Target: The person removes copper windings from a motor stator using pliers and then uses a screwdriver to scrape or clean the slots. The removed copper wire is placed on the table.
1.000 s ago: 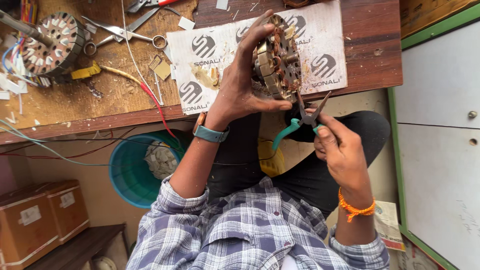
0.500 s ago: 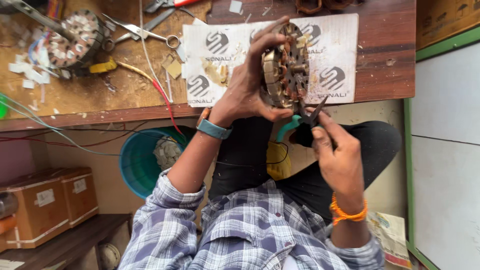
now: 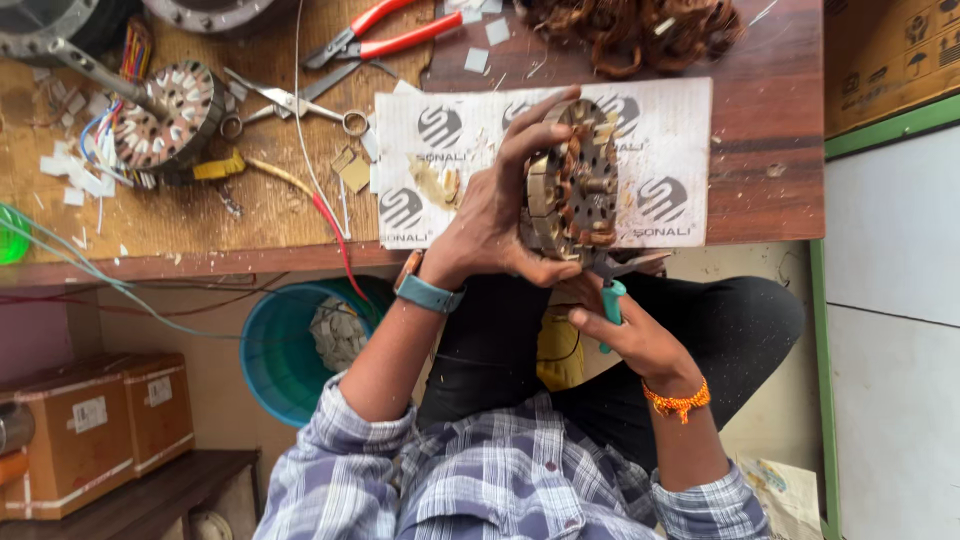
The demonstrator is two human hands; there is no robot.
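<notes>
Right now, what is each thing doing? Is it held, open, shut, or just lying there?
left hand: gripping the round motor stator, held on edge.
right hand: holding the teal-handled pliers, tip at the stator.
scissors: open, lying on the bench.
red-handled pliers: slightly open, lying there.
second stator: resting on the bench.
blue bucket: holds scrap.

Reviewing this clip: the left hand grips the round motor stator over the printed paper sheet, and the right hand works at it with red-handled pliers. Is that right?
Not quite. In the head view the pliers in the right hand have teal handles; the red-handled pliers lie unused on the bench. The rest holds: the left hand grips the round stator over the printed paper sheet.
</notes>
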